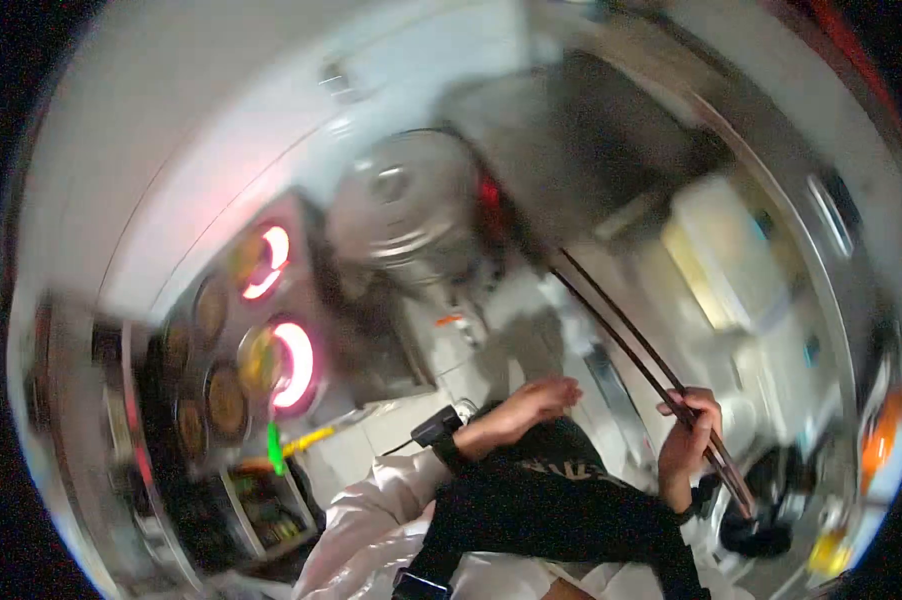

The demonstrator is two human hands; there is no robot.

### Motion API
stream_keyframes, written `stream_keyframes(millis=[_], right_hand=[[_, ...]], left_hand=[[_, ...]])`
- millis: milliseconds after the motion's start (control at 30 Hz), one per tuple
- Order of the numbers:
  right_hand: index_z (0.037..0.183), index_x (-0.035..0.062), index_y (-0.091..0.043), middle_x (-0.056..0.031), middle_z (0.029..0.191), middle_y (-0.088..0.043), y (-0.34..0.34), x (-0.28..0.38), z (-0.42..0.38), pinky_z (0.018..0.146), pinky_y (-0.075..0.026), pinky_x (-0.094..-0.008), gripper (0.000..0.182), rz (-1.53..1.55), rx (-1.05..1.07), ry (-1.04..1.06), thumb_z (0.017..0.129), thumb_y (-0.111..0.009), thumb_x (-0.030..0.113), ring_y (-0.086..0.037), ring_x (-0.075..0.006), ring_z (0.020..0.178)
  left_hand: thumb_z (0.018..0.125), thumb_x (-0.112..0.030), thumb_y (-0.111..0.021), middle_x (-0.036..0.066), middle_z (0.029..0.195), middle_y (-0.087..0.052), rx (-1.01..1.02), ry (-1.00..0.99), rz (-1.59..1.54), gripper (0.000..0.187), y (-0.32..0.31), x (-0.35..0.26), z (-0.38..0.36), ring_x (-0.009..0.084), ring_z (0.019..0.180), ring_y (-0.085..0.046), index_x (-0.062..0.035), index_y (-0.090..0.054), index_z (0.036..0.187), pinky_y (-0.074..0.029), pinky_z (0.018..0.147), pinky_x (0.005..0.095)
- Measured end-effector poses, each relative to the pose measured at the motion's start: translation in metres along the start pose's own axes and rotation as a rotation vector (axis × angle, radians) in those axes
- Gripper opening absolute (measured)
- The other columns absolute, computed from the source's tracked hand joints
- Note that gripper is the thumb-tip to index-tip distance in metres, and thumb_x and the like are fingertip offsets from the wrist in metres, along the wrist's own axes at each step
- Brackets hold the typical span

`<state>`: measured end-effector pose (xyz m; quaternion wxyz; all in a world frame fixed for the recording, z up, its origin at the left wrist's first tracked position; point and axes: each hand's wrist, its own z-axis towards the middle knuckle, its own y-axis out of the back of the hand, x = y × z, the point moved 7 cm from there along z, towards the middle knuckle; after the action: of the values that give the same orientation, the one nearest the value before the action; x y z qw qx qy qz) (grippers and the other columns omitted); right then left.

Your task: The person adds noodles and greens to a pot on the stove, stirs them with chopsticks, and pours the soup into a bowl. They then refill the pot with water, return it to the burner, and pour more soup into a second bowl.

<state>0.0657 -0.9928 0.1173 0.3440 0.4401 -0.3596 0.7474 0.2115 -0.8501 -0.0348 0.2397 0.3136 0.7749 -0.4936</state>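
Observation:
The view is blurred and tilted. My right hand [689,435] is closed around a pair of long dark chopsticks [621,335] that slant up to the left toward a dark cooking surface. My left hand [531,403] hangs over my dark apron with its fingers loosely curled and nothing in it; a small black device is strapped at its wrist. A large metal pot with a lid [406,205] stands beyond both hands.
Two glowing pink-red burner rings [293,362] and several round dishes of yellowish food [226,400] lie to the left. Pale containers [721,260] sit on the steel counter at the right. An orange object [883,430] is at the far right.

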Motion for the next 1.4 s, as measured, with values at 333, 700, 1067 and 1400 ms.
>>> stream_keyframes(millis=[333, 700, 1067, 1400], right_hand=[[0.088, 0.0009, -0.051, -0.0081, 0.089, -0.051, -0.385, -0.107, -0.005, 0.069, -0.047, -0.0314, 0.026, 0.258, 0.643, -0.214, 0.089, -0.042, 0.025, -0.054, -0.0185, 0.082], [0.088, -0.0015, -0.053, -0.0079, 0.083, -0.056, -0.715, -0.189, -0.076, 0.069, -0.047, -0.0268, 0.024, 0.297, 1.06, -0.215, 0.088, -0.045, 0.021, -0.058, -0.017, 0.074], [0.091, -0.0022, -0.053, -0.0094, 0.087, -0.057, -0.836, -0.342, -0.099, 0.065, -0.05, -0.0268, 0.022, 0.233, 1.276, -0.366, 0.087, -0.047, 0.018, -0.06, -0.0195, 0.074], [0.083, -0.0026, -0.052, -0.0074, 0.088, -0.052, -0.862, -0.317, -0.086, 0.07, -0.05, -0.0283, 0.019, 0.345, 1.297, -0.181, 0.087, -0.044, 0.014, -0.057, -0.0176, 0.079]], left_hand=[[0.088, -0.013, -0.041, 0.012, 0.109, -0.052, -0.743, -0.546, -0.31, 0.028, 0.156, 0.006, -0.32, 0.0188, 0.104, -0.05, 0.0032, -0.045, 0.11, -0.036, 0.093, 0.0297], [0.085, -0.018, -0.044, 0.009, 0.092, -0.057, -1.136, -1.059, -1.123, 0.022, 0.216, 0.165, -0.39, 0.0173, 0.083, -0.055, 0.0002, -0.05, 0.097, -0.042, 0.075, 0.0288], [0.084, -0.021, -0.048, 0.003, 0.088, -0.057, -1.599, -0.973, -1.422, 0.017, 0.213, 0.117, -0.384, 0.0138, 0.079, -0.055, -0.0068, -0.052, 0.093, -0.041, 0.068, 0.0254], [0.084, -0.019, -0.047, 0.007, 0.092, -0.058, -1.742, -0.97, -1.259, 0.02, 0.243, 0.062, -0.376, 0.0153, 0.078, -0.054, -0.0034, -0.051, 0.096, -0.041, 0.07, 0.0262]])
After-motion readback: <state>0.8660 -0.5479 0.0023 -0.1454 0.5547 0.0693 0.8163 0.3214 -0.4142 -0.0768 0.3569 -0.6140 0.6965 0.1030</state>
